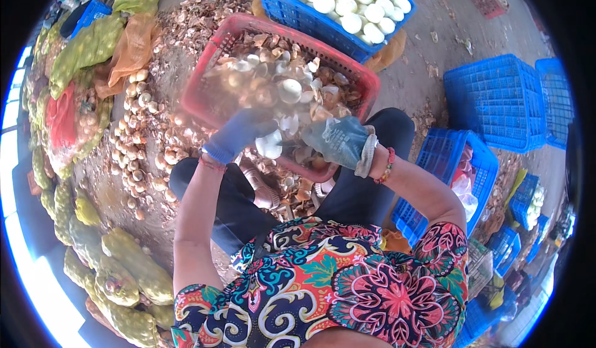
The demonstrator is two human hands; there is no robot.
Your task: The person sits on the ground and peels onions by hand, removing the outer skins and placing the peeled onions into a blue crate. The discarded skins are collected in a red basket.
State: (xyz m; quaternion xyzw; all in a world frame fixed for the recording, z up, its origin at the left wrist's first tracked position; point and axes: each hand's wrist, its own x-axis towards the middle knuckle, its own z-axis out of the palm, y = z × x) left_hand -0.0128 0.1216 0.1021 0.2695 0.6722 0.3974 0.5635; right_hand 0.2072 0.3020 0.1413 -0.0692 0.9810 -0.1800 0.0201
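My left hand (242, 134), in a blue knit glove, is curled at the near edge of a red plastic basket (284, 26), its fingers touching a white peeled onion (269, 145). Close by on the right, my right hand (337, 138) wears a dirty grey-green coated glove; its fingertips point inward over the basket, and what they hold, if anything, is hidden. Papery onion skins and some onions fill the basket, with a pale onion (289, 91) near its middle. Beyond it stands a blue plastic crate (312, 22) heaped with peeled white onions (344, 5).
Unpeeled onions (132, 157) lie on the floor at left, among loose skins (195, 17). Filled mesh sacks (135, 264) line the far left. Blue crates (493, 101) stand at right, one (472, 143) beside my right arm holding plastic bags.
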